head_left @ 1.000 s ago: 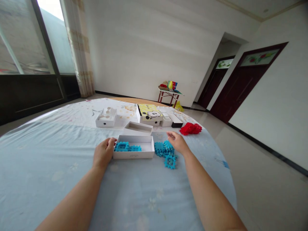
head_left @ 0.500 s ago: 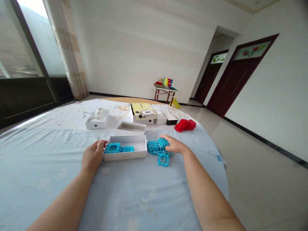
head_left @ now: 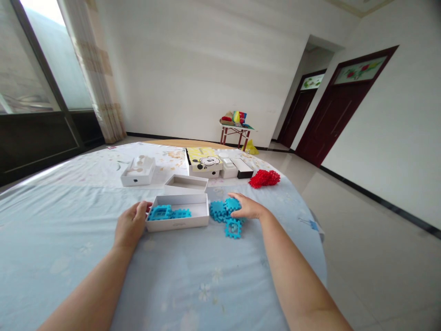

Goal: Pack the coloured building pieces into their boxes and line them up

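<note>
A white open box (head_left: 179, 224) sits in front of me with several blue interlocking plastic tiles (head_left: 161, 212) lying in its left part. At its left end, my left hand (head_left: 132, 223) has its fingers on the wall, holding the box. To the right of the box is a pile of blue interlocking tiles (head_left: 217, 209), some with cut-out centres. My right hand (head_left: 250, 207) reaches over this pile from the right, its thumb and fingers round a blue tile (head_left: 233, 204) on top. The fingertips are partly hidden.
Behind the box lies an open box lid (head_left: 186, 183). Farther back are a white box with a moulded insert (head_left: 138, 172), a yellow cartoon box (head_left: 205, 161), small white boxes (head_left: 228, 169) and a black-and-white box (head_left: 244, 170). Red interlocking tiles (head_left: 264, 178) lie near the table's right edge.
My right thumb has come down and closer against the top blue tile. My left hand stays at the box. The whole view has shifted slightly.
</note>
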The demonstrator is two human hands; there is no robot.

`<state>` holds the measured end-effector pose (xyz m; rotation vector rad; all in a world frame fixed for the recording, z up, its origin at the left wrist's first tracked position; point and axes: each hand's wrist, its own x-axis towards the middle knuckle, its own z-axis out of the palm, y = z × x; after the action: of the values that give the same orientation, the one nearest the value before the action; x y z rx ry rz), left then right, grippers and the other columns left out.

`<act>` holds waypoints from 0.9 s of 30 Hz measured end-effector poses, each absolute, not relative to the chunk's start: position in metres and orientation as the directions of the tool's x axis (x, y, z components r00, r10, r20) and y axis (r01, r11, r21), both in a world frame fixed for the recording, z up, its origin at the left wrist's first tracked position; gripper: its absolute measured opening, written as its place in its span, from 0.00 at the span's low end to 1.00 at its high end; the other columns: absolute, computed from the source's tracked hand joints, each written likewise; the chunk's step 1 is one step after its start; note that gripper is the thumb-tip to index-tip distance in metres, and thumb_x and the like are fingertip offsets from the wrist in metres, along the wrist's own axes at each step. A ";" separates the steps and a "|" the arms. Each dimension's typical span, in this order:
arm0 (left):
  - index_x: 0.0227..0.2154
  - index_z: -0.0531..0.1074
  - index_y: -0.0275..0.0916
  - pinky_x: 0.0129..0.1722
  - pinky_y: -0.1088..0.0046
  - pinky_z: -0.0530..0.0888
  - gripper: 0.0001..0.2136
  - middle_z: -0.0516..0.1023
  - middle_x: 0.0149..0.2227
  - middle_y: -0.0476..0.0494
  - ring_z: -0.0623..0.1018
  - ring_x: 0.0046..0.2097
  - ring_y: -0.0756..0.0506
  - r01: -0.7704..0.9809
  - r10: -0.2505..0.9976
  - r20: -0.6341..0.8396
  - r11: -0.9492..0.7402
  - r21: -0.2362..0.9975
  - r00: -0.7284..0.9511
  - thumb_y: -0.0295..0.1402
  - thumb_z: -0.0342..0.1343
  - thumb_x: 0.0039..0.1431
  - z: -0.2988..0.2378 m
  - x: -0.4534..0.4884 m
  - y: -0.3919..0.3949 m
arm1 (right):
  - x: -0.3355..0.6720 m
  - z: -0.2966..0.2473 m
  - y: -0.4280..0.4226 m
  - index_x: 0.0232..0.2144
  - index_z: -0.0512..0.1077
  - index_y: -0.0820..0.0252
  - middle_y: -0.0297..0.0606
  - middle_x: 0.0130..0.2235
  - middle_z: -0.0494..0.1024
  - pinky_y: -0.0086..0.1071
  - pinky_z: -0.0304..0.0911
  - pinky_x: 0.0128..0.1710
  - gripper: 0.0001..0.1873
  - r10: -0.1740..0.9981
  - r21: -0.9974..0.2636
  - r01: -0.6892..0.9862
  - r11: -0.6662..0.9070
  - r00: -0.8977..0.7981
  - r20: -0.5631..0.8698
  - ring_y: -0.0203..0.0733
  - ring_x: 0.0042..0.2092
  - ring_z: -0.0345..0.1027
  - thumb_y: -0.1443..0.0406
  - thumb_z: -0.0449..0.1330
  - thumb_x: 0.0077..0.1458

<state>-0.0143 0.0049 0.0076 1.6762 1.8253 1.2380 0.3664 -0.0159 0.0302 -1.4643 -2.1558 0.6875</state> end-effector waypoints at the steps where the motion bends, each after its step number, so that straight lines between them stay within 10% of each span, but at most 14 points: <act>1: 0.29 0.75 0.40 0.30 0.74 0.68 0.18 0.77 0.25 0.48 0.75 0.30 0.46 0.608 0.931 0.286 -0.095 0.788 -0.225 0.44 0.42 0.55 0.007 -0.015 0.005 | 0.366 0.030 -0.016 0.57 0.59 0.62 0.47 0.58 0.61 0.40 0.50 0.58 0.41 0.938 -0.631 0.712 0.307 -0.338 0.075 0.49 0.58 0.55 0.63 0.64 0.38; 18: 0.29 0.75 0.39 0.30 0.74 0.69 0.21 0.77 0.26 0.47 0.75 0.30 0.45 0.604 0.926 0.310 -0.125 0.787 -0.213 0.45 0.40 0.54 0.009 -0.013 0.002 | 0.347 0.044 -0.023 0.56 0.59 0.62 0.49 0.54 0.67 0.42 0.56 0.53 0.39 0.959 -0.661 0.710 0.244 -0.077 0.272 0.50 0.55 0.61 0.62 0.64 0.41; 27: 0.31 0.75 0.38 0.31 0.73 0.68 0.22 0.78 0.28 0.45 0.75 0.33 0.45 0.598 0.923 0.320 -0.136 0.790 -0.213 0.46 0.39 0.56 0.003 -0.013 0.005 | 0.241 0.076 -0.016 0.55 0.61 0.60 0.46 0.52 0.69 0.38 0.57 0.52 0.39 0.839 -0.555 0.635 0.537 -0.466 0.280 0.47 0.52 0.63 0.61 0.65 0.40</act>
<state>-0.0134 0.0053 0.0033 1.6999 1.7876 1.2848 0.2412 -0.0160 0.0756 -1.1912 -2.2511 0.5138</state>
